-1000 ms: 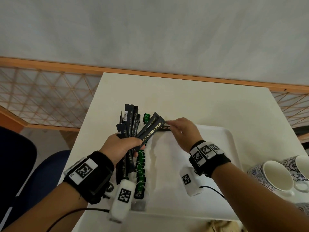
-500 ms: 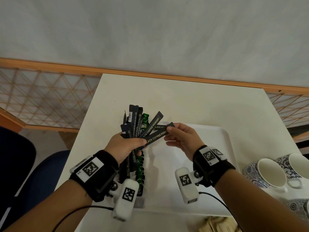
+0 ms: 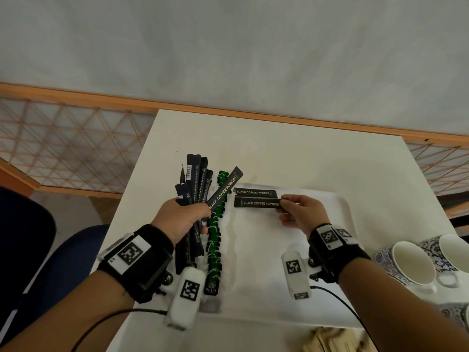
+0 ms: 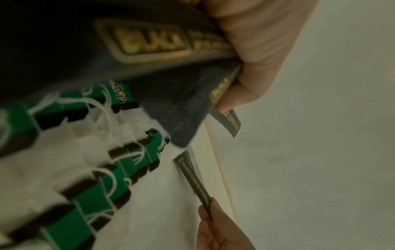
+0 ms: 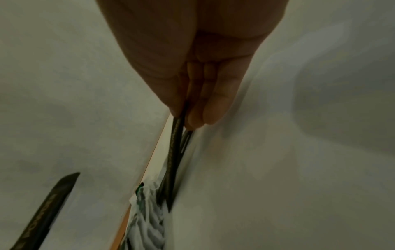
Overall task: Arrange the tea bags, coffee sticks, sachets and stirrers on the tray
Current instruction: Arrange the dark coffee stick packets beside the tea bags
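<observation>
My left hand (image 3: pixel 186 217) grips a fanned bundle of black coffee sticks (image 3: pixel 196 179) above the left edge of the white tray (image 3: pixel 337 207). My right hand (image 3: pixel 291 207) pinches the right end of one black coffee stick (image 3: pixel 257 203), held level just over the tray. Right behind it another coffee stick (image 3: pixel 253 192) lies flat along the tray's far edge. A column of green tea bags (image 3: pixel 215 232) with white strings runs down the tray's left side. In the left wrist view the bundle (image 4: pixel 149 50) fills the top, with the tea bags (image 4: pixel 96 186) below. The right wrist view shows the pinched stick (image 5: pixel 176 143) edge-on.
Blue-patterned white cups (image 3: pixel 411 262) stand to the right of the tray on the white table (image 3: pixel 279 148). Light wooden pieces (image 3: pixel 327 341) lie at the table's near edge. A blue chair (image 3: pixel 73 252) stands to the left, and a lattice railing runs behind.
My right hand has pulled one stick out of the left hand's bundle and carried it right over the tray, near the stick lying there. The left hand has stayed put.
</observation>
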`<state>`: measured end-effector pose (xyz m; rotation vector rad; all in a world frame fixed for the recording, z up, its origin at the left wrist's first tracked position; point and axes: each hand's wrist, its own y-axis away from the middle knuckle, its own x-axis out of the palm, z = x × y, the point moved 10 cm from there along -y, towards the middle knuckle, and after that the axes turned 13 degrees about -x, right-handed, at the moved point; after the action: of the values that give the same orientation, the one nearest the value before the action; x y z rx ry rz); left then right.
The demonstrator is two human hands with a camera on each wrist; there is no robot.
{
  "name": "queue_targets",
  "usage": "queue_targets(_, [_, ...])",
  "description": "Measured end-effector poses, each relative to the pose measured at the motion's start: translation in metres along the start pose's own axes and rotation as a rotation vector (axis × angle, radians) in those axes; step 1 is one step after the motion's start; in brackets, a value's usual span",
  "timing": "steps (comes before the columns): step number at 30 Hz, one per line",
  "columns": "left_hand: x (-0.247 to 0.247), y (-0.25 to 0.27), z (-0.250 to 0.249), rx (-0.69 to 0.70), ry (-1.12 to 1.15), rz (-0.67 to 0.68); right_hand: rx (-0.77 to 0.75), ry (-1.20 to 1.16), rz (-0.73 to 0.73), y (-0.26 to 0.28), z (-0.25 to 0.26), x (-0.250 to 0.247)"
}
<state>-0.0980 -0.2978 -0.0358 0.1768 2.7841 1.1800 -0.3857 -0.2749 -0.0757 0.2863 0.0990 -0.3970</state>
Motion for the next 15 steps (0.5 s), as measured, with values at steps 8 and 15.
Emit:
queue_targets(8, [0.001,0.003,0.0,0.021,-0.028,0.016,-0.129,0.402,0.025,-0.009,0.012,0.005])
queue_targets(15, [-0.006,-0.001,-0.002,0.05,0.009,-0.04,-0.47,0.744,0.215,0.001,0.036,0.035])
